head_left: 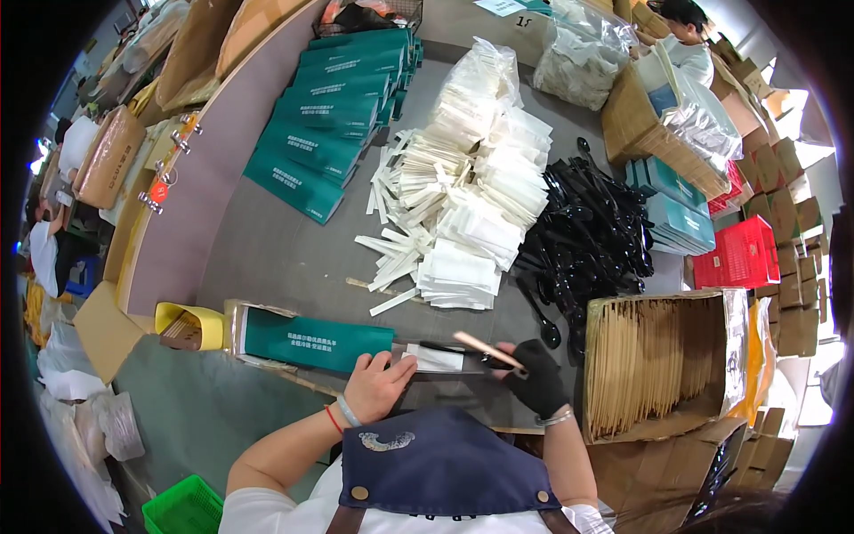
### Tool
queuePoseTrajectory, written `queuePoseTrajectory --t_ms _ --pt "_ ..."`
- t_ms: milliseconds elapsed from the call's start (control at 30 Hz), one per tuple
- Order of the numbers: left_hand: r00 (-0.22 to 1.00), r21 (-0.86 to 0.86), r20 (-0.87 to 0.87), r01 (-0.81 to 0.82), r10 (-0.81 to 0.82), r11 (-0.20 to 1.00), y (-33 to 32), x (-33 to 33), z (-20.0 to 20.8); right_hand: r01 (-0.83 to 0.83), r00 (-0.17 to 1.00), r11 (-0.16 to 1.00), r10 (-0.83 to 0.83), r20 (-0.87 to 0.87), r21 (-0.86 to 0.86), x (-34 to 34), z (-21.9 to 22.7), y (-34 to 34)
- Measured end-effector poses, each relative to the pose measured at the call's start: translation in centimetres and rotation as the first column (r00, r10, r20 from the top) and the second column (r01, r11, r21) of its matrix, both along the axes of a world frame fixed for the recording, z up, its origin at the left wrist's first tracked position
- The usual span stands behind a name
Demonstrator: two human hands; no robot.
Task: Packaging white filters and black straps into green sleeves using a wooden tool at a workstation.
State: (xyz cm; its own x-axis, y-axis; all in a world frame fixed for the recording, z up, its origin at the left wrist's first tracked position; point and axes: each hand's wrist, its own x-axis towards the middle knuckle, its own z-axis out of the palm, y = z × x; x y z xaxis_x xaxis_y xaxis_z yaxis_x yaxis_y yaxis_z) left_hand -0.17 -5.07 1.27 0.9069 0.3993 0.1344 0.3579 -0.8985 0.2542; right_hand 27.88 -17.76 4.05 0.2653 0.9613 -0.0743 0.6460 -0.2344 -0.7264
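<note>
My left hand [381, 385] is bare, fingers spread and resting at the right end of a green printed sleeve [311, 343]. Its fingertips touch a small flat white packet [436, 358]. A dark, thin-handled utensil, its kind unclear, lies along the packet's upper edge. In my right hand [539, 378], which wears a black fingerless glove, a pale flat wooden stick [487, 349] is gripped, tilted above the packet's right end; motion blurs the fingertips. Black plastic spoons [592, 222] are heaped just beyond the right hand, and a pile of white packets [471, 196] rises in the middle.
Stacked green sleeves [311, 133] lie at the far left. An open cardboard box [734, 356] full of wooden sticks stands at the right. More green packs [680, 222] and a red crate [737, 254] are behind it. A yellow container [212, 327] sits left. Another person works at the far right.
</note>
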Motion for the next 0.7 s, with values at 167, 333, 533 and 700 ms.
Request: queuePoseTrajectory --t_ms 167,333,533,700 --pt "1.000 -0.051 0.022 0.011 -0.010 0.999 0.3 -0.1 0.0 -0.060 0.992 0.984 0.078 0.102 -0.166 -2.1 -2.3 1.6" --pt "0.991 -0.172 0.106 -0.067 0.086 0.983 3.2 -0.9 0.8 -0.224 0.924 0.966 0.253 0.285 -0.133 -1.3 -2.1 2.0" --pt "0.992 -0.232 0.093 -0.062 0.085 0.971 5.9 -1.7 1.0 -0.335 0.834 0.928 0.372 0.407 -0.162 -2.0 -1.3 4.0" --pt "0.996 -0.223 0.086 0.022 -0.003 0.974 3.3 2.7 -0.4 -0.210 0.976 0.975 0.204 -0.077 -0.073 -6.4 -4.7 5.0"
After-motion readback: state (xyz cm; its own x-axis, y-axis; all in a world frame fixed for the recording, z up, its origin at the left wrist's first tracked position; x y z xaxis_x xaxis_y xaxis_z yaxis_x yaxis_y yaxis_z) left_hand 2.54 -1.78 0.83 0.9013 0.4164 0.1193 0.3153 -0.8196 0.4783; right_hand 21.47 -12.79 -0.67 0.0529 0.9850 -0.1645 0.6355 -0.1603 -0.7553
